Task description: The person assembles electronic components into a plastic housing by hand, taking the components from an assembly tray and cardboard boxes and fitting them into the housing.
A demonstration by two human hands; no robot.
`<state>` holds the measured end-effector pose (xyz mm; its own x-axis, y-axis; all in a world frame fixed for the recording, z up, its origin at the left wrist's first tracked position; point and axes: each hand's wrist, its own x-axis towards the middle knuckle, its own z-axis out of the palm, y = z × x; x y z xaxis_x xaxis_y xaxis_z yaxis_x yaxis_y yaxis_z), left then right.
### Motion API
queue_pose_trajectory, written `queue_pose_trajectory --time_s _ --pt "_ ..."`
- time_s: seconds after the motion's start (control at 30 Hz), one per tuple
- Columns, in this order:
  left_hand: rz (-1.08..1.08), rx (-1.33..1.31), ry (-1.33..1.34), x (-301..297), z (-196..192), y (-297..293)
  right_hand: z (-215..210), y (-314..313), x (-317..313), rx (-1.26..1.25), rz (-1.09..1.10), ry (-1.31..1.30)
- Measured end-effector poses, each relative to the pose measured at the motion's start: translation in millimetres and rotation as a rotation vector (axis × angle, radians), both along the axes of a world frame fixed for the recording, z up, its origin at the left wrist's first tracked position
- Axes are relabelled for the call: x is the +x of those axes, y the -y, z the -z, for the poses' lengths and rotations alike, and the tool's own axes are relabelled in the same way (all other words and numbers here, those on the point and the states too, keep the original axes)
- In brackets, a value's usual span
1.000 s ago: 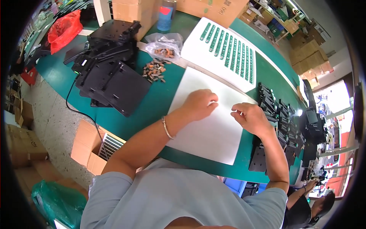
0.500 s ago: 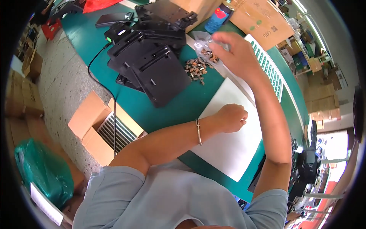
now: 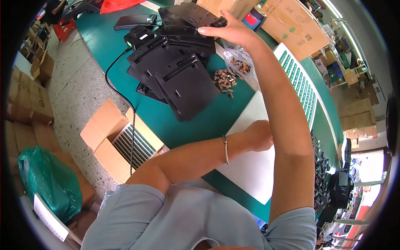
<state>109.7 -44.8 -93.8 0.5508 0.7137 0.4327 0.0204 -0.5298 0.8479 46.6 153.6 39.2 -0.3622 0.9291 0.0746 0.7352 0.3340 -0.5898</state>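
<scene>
My right hand point(image 3: 235, 31) reaches far forward, thumb and fingers spread, over the back right of a stack of black plastic housings point(image 3: 187, 87). It is nearest to a small black part point(image 3: 218, 22) at the back of that stack; whether it touches it I cannot tell. My left hand point(image 3: 259, 135), a bracelet point(image 3: 226, 150) on its wrist, is closed over a white sheet point(image 3: 250, 166). My right forearm covers part of its fingers, so what they hold, if anything, is hidden. Beyond lie a heap of small metal-and-brown parts point(image 3: 225, 80) and a clear plastic bag point(image 3: 239, 58) of similar parts.
A sheet of green circuit boards point(image 3: 298, 79) lies on the right of the green table point(image 3: 166, 131). A blue-and-red container point(image 3: 253, 18) and a cardboard box point(image 3: 293, 27) stand behind. A black cable point(image 3: 109, 79) hangs over an open carton point(image 3: 106, 141) of boards at left.
My right hand has moved from above the plastic bag, forward and left to the back of the black stack. My left hand stays closed over the white sheet. The whole view has shifted slightly.
</scene>
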Motion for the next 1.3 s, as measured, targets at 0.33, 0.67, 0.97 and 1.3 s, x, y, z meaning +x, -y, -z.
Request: queue_pose_trajectory --time_s 0.33,0.67,0.97,1.3 --pt "-0.029 0.036 0.065 -6 -10 -1 22 -12 -2 0.068 0.047 -0.126" --pt "0.036 0.07 -0.133 -8 -12 0 -18 30 41 0.149 0.012 -0.646" --pt "-0.022 -0.36 0.374 4 21 -25 -6 217 198 -0.139 0.014 -0.523" --pt "0.277 -0.766 0.0 -31 -46 -17 -3 314 211 -0.288 -0.212 0.016"
